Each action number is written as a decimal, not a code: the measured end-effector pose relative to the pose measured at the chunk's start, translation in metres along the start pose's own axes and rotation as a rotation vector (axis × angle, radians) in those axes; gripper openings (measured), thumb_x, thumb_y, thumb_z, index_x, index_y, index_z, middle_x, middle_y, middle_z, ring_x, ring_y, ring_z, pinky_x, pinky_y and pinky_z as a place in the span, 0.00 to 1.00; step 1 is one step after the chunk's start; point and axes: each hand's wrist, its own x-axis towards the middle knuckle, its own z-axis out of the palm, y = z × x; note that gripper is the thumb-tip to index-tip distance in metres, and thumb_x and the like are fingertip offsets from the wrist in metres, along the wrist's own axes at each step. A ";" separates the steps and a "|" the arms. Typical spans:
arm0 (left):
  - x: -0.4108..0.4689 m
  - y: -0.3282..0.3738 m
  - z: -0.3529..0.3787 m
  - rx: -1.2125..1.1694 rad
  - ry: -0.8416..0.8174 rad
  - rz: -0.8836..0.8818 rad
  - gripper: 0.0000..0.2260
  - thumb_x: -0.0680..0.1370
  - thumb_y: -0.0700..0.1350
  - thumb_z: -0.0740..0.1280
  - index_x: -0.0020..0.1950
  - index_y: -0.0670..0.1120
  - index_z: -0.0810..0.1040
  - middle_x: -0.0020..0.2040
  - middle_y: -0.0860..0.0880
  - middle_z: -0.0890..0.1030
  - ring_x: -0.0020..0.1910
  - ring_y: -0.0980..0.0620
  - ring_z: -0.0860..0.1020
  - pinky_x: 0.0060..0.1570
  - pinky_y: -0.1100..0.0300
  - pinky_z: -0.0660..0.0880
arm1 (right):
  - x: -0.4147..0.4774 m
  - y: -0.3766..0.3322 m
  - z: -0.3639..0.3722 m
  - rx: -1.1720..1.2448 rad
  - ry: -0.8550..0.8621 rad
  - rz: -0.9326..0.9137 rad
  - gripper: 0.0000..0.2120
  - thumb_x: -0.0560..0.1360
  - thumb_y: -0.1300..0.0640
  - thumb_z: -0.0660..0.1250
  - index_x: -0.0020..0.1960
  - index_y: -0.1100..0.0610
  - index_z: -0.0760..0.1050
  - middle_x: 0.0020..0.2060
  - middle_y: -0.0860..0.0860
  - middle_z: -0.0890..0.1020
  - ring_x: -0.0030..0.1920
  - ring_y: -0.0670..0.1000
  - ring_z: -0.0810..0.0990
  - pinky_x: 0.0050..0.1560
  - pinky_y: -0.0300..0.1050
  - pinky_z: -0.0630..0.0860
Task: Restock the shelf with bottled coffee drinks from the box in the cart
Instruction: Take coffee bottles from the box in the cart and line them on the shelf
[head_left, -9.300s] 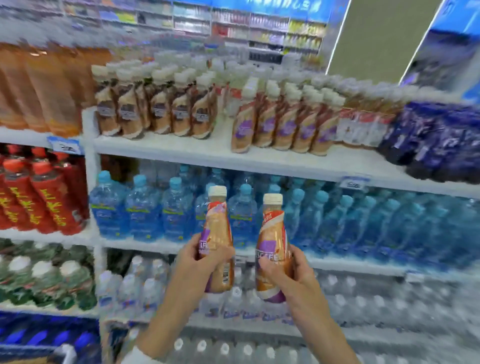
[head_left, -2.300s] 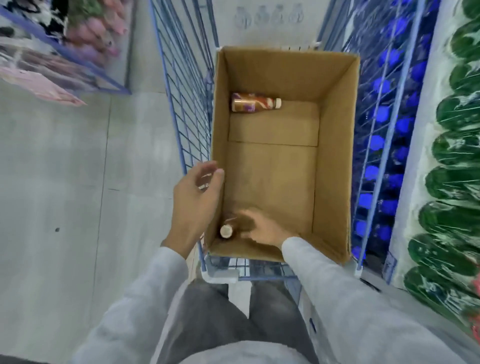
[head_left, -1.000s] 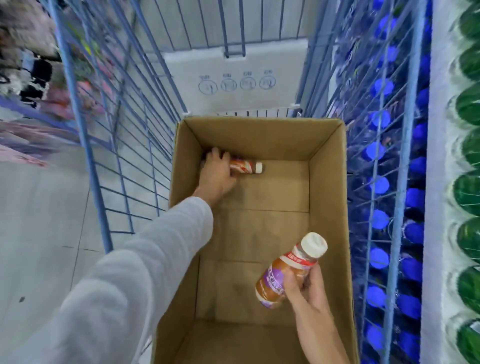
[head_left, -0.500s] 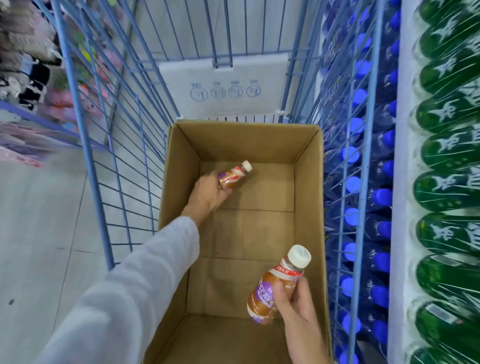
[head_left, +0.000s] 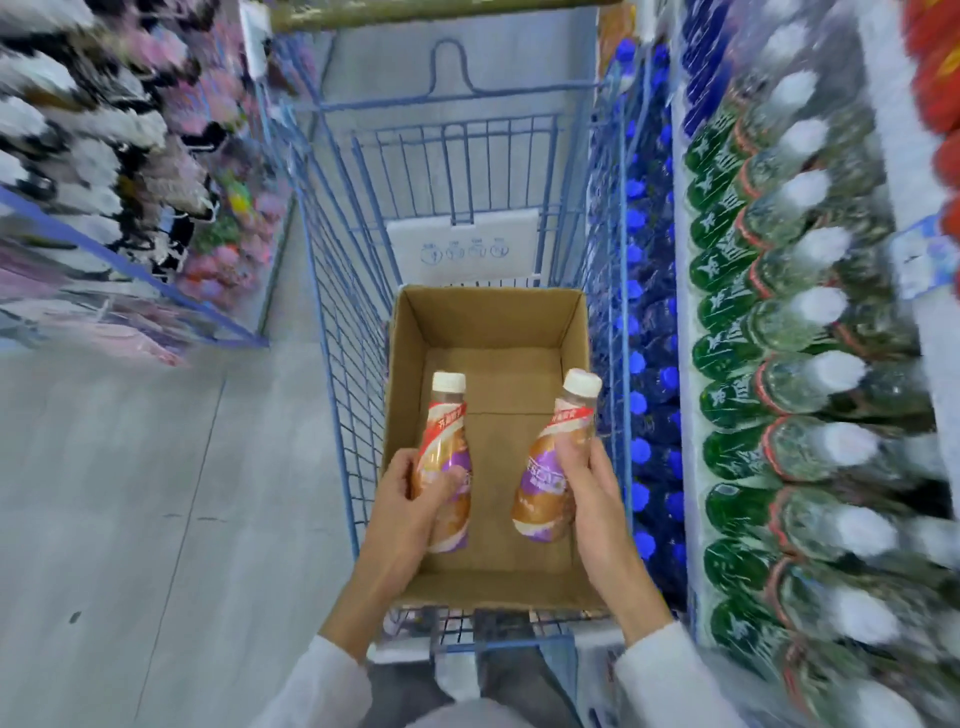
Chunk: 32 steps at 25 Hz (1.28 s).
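Note:
I hold two coffee bottles upright above the open cardboard box (head_left: 402, 364). My left hand (head_left: 410, 499) grips the left coffee bottle (head_left: 444, 431), brown and purple with a white cap. My right hand (head_left: 592, 493) grips the right coffee bottle (head_left: 550, 467), tilted slightly to the right. The box sits in the blue wire cart (head_left: 337, 270), and I see no bottles on its bare floor. The shelf (head_left: 685, 364) runs along the right side.
Green-labelled bottles (head_left: 737, 322) and blue-capped bottles (head_left: 639, 291) fill the shelf on the right, close against the cart. Red bottles (head_left: 935, 67) show at top right. Hanging goods (head_left: 130, 156) line the left aisle, with grey floor (head_left: 156, 493) between them and the cart.
My left hand has lifted the last bottle out of the box's far end and brought it up beside the one in my right hand. The view has tilted upward.

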 end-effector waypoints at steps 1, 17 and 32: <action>-0.014 0.006 -0.003 -0.003 -0.016 0.015 0.24 0.65 0.59 0.76 0.55 0.49 0.77 0.49 0.46 0.86 0.45 0.47 0.86 0.45 0.47 0.84 | -0.014 -0.003 0.003 0.011 0.007 -0.022 0.27 0.66 0.32 0.74 0.61 0.41 0.78 0.49 0.45 0.87 0.48 0.45 0.85 0.44 0.36 0.79; -0.194 0.004 -0.018 0.052 -0.710 0.261 0.06 0.74 0.49 0.73 0.49 0.52 0.85 0.42 0.48 0.87 0.37 0.51 0.85 0.36 0.59 0.81 | -0.292 0.023 0.020 0.156 0.346 -0.422 0.23 0.67 0.29 0.74 0.55 0.41 0.82 0.53 0.49 0.87 0.53 0.50 0.86 0.48 0.43 0.81; -0.477 -0.123 0.140 0.330 -1.397 0.153 0.20 0.56 0.55 0.77 0.44 0.47 0.86 0.40 0.43 0.86 0.33 0.47 0.84 0.31 0.57 0.80 | -0.616 0.125 -0.127 0.390 1.154 -0.690 0.18 0.67 0.33 0.70 0.47 0.46 0.82 0.41 0.46 0.85 0.43 0.46 0.84 0.44 0.41 0.79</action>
